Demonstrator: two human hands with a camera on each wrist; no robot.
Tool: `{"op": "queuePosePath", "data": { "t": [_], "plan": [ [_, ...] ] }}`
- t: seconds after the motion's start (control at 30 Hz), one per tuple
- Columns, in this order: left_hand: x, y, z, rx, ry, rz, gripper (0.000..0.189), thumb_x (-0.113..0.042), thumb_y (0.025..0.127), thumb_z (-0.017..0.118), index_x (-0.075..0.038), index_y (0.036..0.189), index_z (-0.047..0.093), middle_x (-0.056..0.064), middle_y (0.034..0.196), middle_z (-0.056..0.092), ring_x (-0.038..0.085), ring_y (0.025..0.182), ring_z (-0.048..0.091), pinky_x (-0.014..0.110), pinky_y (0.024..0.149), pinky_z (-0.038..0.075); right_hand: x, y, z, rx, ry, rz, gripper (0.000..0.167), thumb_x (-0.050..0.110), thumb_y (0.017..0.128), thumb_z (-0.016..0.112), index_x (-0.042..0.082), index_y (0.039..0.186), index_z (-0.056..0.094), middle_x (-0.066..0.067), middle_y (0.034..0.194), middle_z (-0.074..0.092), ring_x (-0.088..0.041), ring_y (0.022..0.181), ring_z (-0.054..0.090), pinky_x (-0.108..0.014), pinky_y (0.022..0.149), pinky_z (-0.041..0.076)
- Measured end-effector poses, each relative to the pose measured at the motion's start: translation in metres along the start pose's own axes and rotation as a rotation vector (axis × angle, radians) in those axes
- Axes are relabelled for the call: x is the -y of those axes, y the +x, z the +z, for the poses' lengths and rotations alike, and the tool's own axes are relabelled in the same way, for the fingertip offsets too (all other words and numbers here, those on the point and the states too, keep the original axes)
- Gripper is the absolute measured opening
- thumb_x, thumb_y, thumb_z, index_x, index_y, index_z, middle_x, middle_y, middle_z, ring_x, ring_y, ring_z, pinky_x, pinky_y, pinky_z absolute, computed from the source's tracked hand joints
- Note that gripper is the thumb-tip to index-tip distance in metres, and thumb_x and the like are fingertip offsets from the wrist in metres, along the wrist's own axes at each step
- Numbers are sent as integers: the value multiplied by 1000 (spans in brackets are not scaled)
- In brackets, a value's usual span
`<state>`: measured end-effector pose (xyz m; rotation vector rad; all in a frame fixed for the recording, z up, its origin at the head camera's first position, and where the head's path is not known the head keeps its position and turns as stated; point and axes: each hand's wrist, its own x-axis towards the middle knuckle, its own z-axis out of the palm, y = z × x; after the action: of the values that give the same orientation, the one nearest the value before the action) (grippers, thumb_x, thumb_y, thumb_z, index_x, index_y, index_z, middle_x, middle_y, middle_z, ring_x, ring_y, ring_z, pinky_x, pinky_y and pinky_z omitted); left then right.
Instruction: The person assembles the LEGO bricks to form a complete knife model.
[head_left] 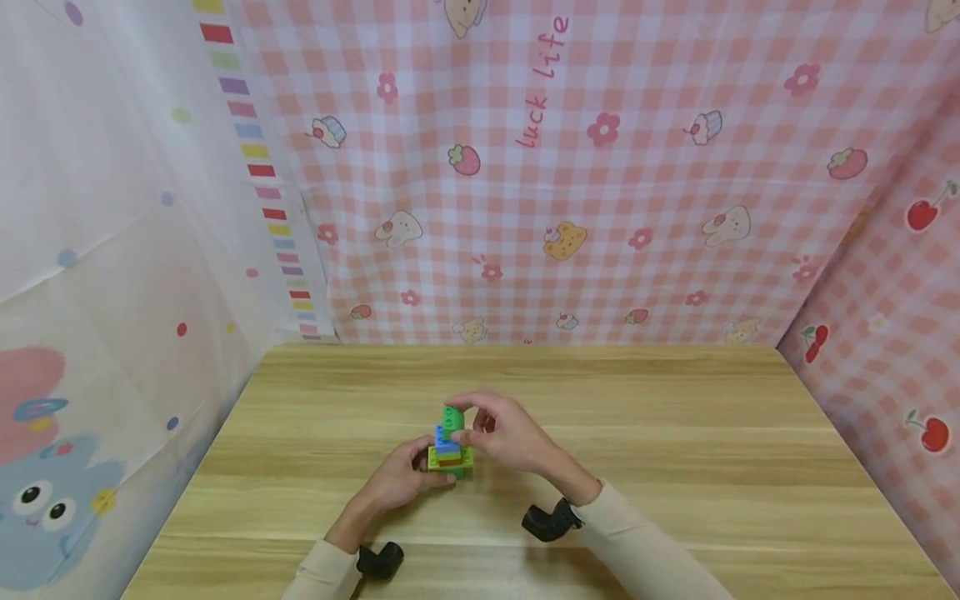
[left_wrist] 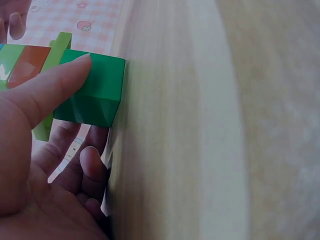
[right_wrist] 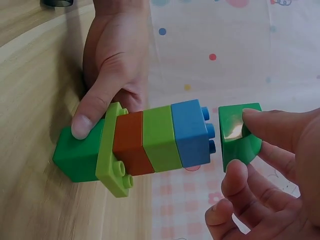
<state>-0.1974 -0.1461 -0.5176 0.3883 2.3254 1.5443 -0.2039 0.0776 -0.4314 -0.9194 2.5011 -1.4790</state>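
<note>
Two hands met over a small block stack near the middle of the wooden table; the stack stood upright on a dark green base block, with a wide lime plate on that, then an orange block, a light green block and a blue block on top, its studs bare; the left hand gripped the base, its thumb pressed on the side of the dark green block and its fingers curled round behind it, as the left wrist view showed at close range; the right hand pinched a loose green block between thumb and fingertips, just above the blue block's studs and apart from them, a narrow gap showing in the right wrist view; both forearms wore cream sleeves, each with a black wrist mount; behind the table hung a pink checked cloth printed with flowers, strawberries and cupcakes, and at the left a pale curtain with coloured dots.
</note>
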Motion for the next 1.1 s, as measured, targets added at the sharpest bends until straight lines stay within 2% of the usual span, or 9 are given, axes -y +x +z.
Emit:
{"op": "queuePosePath", "data": {
  "t": [0.4, 0.63, 0.83, 1.1],
  "plan": [
    [-1, -1, 1, -7, 10, -3, 47, -20, 83, 81, -10, 125, 63, 3, 109, 66, 18, 97, 57, 35, 85, 45, 0, 5, 7, 33, 10, 13, 39, 14, 91, 73, 12, 129, 64, 0, 113, 64, -9, 75, 56, -22, 62, 47],
    [1, -1, 1, -9, 5, -2, 50, -18, 83, 80, -10, 129, 61, 3, 111, 66, 18, 99, 58, 36, 87, 45, 2, 3, 9, 23, 10, -4, 40, 13, 90, 73, 11, 129, 64, -3, 116, 63, -10, 74, 55, -23, 62, 47],
    [2, 0, 2, -8, 9, -3, 51, -19, 83, 80, -10, 130, 61, 3, 112, 67, 18, 101, 59, 38, 89, 46, 1, 3, 10, 12, -13, 8, 40, 15, 90, 73, 15, 129, 65, 1, 116, 63, -11, 76, 55, -24, 64, 47],
    [3, 1, 0, 5, 13, 1, 52, -22, 84, 80, -12, 130, 61, 3, 112, 67, 17, 100, 59, 35, 87, 46, -3, 2, 12, -6, -49, -21, 40, 18, 91, 73, 14, 131, 65, 0, 117, 64, -11, 76, 55, -23, 63, 47]
  ]
}}
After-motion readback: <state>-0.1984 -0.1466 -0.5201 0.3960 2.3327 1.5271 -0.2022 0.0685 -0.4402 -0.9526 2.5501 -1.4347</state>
